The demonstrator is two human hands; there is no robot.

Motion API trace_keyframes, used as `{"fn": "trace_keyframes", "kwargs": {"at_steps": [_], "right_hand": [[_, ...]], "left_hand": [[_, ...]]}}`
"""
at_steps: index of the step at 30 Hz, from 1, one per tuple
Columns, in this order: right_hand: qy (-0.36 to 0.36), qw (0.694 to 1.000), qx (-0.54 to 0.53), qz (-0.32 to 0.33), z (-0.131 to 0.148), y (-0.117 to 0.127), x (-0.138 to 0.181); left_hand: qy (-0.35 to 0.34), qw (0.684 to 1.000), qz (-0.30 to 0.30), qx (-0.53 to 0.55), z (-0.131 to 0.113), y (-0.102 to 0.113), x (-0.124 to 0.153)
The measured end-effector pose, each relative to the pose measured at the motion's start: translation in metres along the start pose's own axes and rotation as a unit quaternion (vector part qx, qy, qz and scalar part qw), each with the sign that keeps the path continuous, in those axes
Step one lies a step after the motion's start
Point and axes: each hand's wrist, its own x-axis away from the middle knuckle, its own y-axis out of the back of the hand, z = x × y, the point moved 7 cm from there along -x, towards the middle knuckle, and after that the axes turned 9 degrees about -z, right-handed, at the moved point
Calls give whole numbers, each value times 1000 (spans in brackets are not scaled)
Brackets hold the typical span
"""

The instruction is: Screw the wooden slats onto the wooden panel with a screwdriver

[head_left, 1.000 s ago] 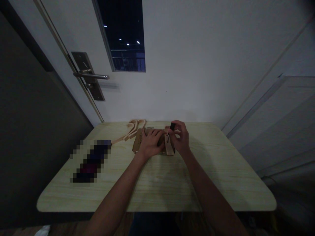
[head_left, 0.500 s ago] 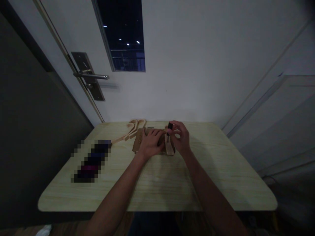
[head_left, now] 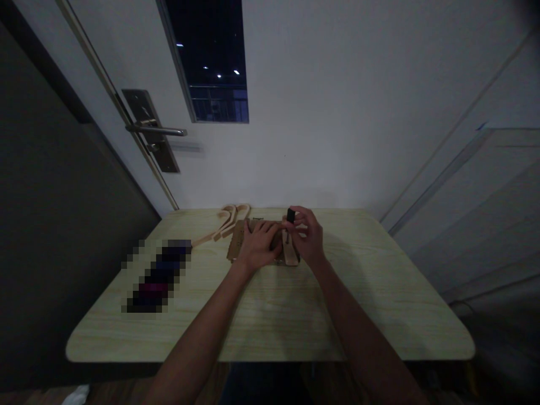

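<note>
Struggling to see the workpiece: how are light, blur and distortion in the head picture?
Head view: dim, window dark with pinpoint lights; left hand, right hand and the wooden piece under them look small and murky, the small black part in the right hand barely distinct; wide-angle distortion slants the door edge; a pixelated patch masks something on the table.

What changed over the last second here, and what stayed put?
The right hand carried the small black piece, pinched in its fingertips, slightly left, over the wooden assembly. Nothing was taken up or let go. The left hand stayed pressed flat on the assembly; the curved wooden strips and the table did not move.
</note>
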Motion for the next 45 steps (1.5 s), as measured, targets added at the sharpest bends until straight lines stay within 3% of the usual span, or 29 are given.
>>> {"fn": "trace_keyframes", "kwargs": {"at_steps": [5, 15, 22, 27, 34, 45], "right_hand": [[18, 998, 37, -44, -2, 5, -1], [10, 999, -42, 33, 4, -1, 4], [16, 999, 30, -7, -4, 2, 1], [32, 998, 44, 18, -1, 3, -1], [49, 997, -20, 59, 9, -1, 2], [23, 998, 53, -23, -4, 5, -2]], "left_hand": [[-7, 1000, -3, -3, 0, -1, 0], [1, 1000, 11, 0, -3, 3, -1], [-3, 1000, 4, 0, -1, 0, 0], [-10, 1000, 0, 8, -2, 1, 0], [-18, 1000, 0, 13, -1, 2, 0], [-8, 1000, 10, 21, -2, 3, -1]]}}
